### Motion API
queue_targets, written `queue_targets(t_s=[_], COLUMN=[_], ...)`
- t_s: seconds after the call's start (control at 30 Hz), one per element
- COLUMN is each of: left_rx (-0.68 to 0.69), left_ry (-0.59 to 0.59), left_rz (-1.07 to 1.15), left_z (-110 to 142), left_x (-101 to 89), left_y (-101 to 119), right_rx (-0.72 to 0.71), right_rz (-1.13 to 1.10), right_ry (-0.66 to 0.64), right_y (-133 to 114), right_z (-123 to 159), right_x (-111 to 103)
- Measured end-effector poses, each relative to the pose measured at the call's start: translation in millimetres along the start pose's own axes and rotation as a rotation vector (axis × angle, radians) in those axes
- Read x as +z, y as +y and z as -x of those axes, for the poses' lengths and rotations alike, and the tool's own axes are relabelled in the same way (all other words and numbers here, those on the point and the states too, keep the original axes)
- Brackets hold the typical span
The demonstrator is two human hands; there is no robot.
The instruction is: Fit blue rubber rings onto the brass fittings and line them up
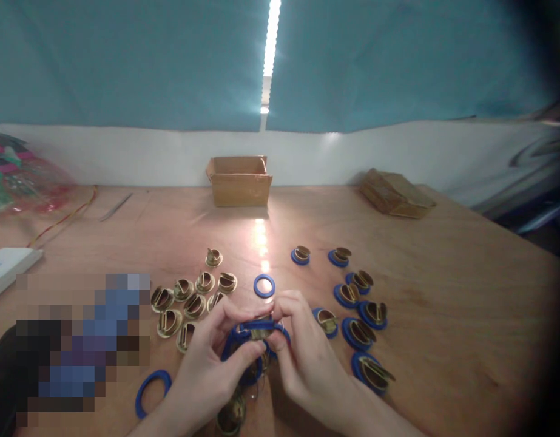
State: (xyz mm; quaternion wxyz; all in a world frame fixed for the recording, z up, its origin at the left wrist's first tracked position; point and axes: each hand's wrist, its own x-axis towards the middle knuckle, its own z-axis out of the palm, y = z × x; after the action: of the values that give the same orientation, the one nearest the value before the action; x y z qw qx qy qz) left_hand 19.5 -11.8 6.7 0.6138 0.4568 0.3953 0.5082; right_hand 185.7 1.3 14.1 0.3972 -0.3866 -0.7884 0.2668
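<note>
Between the fingertips of both hands is a blue ring (252, 326) around a round brass fitting (261, 334). My left hand (209, 367) pinches it from the left, thumb below and fingers above. From the other side my right hand (309, 352) grips it, its fingers closed. More blue rings lie under and behind the hands, partly hidden. A loose blue ring (264, 276) is just beyond the fingertips, and another blue ring (138, 400) lies left of my left wrist. Several bare brass fittings (169, 322) lie to the left; several with blue rings (358, 334) are to the right.
An open cardboard box (241, 190) stands at the back middle of the wooden table (462, 291). A flattened brown carton (395, 194) lies back right. At left are a white power strip (11, 267), a cord (64, 226), clear plastic bags (22, 176) and a pixelated patch.
</note>
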Motion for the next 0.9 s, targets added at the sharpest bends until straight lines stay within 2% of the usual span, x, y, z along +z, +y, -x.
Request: queue_targets(t_s=[0.2,0.3,0.4,0.5,0.6,0.8,0.9], left_rx=[0.1,0.197,0.325,0.546,0.711,0.736,0.724], left_ry=[-0.021,-0.035,0.018,0.124,0.107,0.15,0.172], left_rz=[0.058,-0.01,-0.244,-0.534,-0.748,-0.853,-0.893], left_z=[2.1,3.4,4.0,3.7,2.9,1.4,0.3], left_x=[0.2,0.0,-2.8,-8.0,-12.7,-15.9,-15.2], left_y=[3.2,1.5,-2.9,-4.2,-2.2,-5.6,-5.9], right_rx=[0.054,0.049,0.027,-0.004,-0.031,-0.076,-0.051], right_rz=[-0.075,-0.088,-0.096,-0.117,-0.102,-0.033,-0.021], right_ry=[0.028,0.011,0.057,0.115,0.135,0.164,0.173], right_y=[1.9,6.8,10.2,9.3,6.3,3.5,2.9], right_z=[2.7,4.1,5.8,6.5,5.8,2.7,1.4], right_x=[2.6,5.6,8.8,10.4,9.5,4.9,3.7])
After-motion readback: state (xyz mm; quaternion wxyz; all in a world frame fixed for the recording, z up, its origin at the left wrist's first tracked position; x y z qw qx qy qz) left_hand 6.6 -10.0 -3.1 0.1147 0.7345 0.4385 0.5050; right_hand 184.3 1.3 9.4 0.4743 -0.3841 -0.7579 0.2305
